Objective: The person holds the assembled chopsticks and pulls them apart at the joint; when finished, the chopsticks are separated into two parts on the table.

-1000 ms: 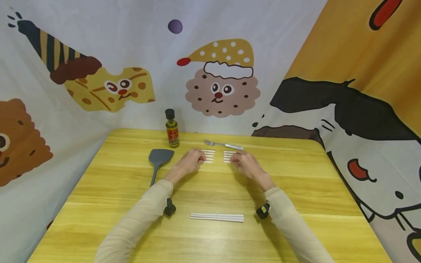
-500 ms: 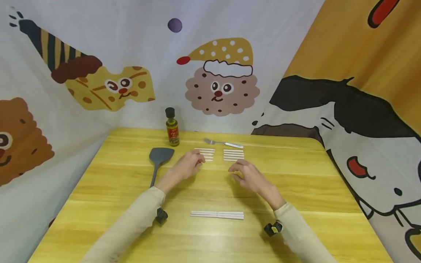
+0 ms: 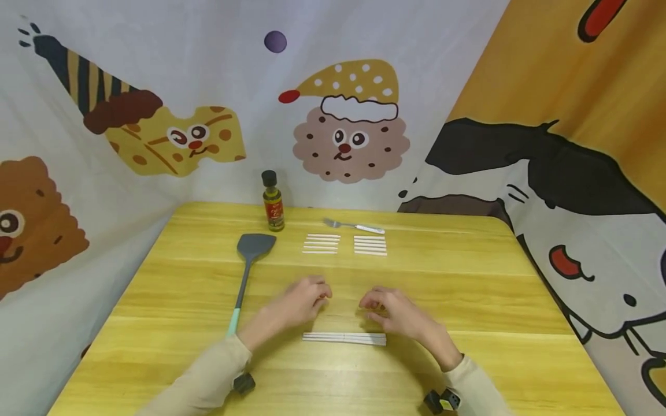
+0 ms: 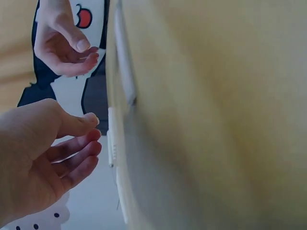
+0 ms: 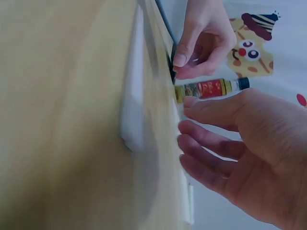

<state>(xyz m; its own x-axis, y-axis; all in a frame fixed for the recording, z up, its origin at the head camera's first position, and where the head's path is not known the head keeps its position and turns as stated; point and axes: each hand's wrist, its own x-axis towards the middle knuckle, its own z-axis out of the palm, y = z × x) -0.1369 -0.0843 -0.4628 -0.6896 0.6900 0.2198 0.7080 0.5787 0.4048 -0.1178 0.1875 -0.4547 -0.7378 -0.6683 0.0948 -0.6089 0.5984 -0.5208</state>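
White stick bundle (image 3: 359,339) on surface (image 3: 333,381) closest, R grip (image 3: 399,312) (loose, bit wider) & L grip (image 3: 302,299) (loose, narrow) hovering just past it, then short sticks (image 3: 370,244) in 2 grps, fork (image 3: 354,226) & btl (image 3: 274,215) nr back.

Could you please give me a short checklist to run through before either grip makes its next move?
1. Left grip free: ok, nothing is visible in it.
2. Right grip free: ok, nothing is visible in it.
3. White stick bundle held: not ok, it lies on the table and both hands are apart from it.
4. Left row and right row of sticks separate: ok, a gap shows between them.
5. Left sleeve off the spatula: cannot tell, the arm hides the handle's end.
6. Bottle upright and capped: ok.
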